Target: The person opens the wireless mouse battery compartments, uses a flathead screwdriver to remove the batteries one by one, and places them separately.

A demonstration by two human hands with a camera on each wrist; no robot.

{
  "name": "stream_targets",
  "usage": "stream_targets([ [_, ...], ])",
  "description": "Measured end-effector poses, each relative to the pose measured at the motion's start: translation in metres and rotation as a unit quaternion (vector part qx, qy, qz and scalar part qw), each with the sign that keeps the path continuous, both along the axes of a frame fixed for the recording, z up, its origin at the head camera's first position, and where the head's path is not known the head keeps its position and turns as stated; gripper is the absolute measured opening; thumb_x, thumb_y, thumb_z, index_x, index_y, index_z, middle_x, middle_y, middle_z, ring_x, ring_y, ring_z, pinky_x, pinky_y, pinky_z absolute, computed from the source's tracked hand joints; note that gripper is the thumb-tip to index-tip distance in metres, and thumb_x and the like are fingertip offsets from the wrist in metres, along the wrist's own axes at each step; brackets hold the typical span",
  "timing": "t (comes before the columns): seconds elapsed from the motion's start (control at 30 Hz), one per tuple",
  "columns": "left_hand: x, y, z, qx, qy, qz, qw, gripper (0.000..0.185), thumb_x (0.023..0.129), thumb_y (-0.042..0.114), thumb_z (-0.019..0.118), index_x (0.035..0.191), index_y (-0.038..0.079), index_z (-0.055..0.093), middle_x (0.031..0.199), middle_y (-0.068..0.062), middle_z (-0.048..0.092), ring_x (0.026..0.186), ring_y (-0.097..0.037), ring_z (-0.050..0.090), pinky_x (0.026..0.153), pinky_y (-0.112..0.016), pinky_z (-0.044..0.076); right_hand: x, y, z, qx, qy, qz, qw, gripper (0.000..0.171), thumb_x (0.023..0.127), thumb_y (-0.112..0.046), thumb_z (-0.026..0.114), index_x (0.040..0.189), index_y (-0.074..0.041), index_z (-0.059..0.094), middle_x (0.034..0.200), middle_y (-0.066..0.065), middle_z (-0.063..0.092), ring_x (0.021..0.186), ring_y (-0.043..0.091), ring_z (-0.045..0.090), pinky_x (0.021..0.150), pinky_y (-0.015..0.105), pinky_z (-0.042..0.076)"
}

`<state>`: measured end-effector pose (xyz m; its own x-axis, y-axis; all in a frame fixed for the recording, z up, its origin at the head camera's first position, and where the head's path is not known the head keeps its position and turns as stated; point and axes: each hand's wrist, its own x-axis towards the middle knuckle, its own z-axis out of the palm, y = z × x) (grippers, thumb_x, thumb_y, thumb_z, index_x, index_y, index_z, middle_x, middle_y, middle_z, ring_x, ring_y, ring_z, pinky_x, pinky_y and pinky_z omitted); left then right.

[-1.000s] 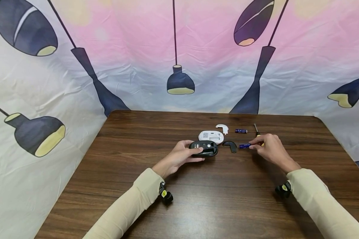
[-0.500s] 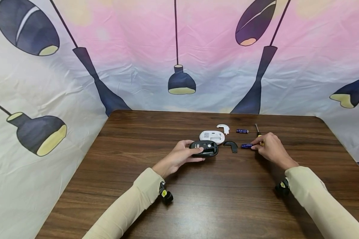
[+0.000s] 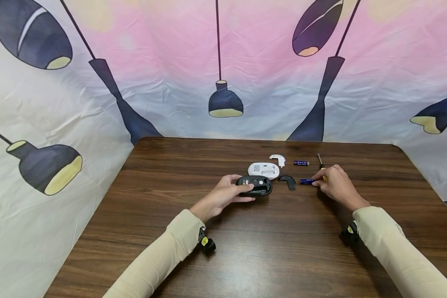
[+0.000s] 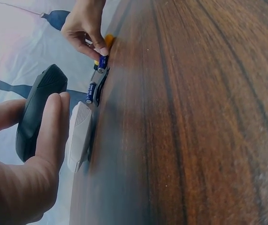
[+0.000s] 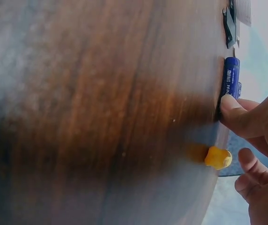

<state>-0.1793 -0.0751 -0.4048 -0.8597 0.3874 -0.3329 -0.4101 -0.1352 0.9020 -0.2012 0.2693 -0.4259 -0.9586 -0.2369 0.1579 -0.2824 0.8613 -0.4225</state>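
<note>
My left hand (image 3: 223, 194) grips a black computer mouse (image 3: 262, 187), its underside turned up and the battery slot uncovered. In the left wrist view the mouse (image 4: 42, 112) sits between thumb and fingers, raised off the table. On the right, my right hand (image 3: 337, 186) pinches one end of a blue battery (image 3: 306, 181) between thumb and fingertip. The right wrist view shows this battery (image 5: 231, 75) at the table surface. Between the hands lies a curved black battery cover (image 3: 288, 182). Behind the black mouse rests a white mouse (image 3: 263, 170), underside up with its slot uncovered.
A second blue battery (image 3: 301, 163) lies farther back, with a curved white cover (image 3: 278, 159) to its left. A yellow-handled screwdriver (image 3: 321, 162) is partly hidden behind my right hand. The wooden table (image 3: 223, 248) ends at a printed cloth backdrop (image 3: 171, 103).
My right hand with the battery shifts very slightly to the right early on, then stays nearly still. The left hand and black mouse hold their place.
</note>
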Motion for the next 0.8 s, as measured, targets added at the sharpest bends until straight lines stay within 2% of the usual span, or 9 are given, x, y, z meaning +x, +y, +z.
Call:
stream_targets([
  [0.4,-0.0003,0.0011,-0.0008,-0.008,0.004,-0.002,1.0,0.056,0.096,-0.003,0.064,0.142,-0.013,0.034,0.132,-0.032,0.051,0.106,-0.038,0.067,0.089,-0.039,0.062,-0.0004,0.0016,-0.0006,-0.006,-0.009,0.002,1.0,0.01,0.086,-0.002,0.078,0.096,0.0,0.079,0.093,0.017,0.074,0.093,0.038,0.055,0.074,0.054,0.05],
  [0.8,-0.0005,0.002,-0.0018,-0.014,0.003,0.0,0.9999,0.057,0.096,-0.003,0.065,0.142,-0.013,0.034,0.132,-0.033,0.051,0.109,-0.038,0.065,0.089,-0.039,0.062,0.0004,0.0007,0.0007,-0.009,-0.023,0.003,1.0,0.014,0.086,-0.003,0.077,0.1,0.002,0.078,0.093,0.019,0.073,0.102,0.046,0.056,0.084,0.063,0.05],
])
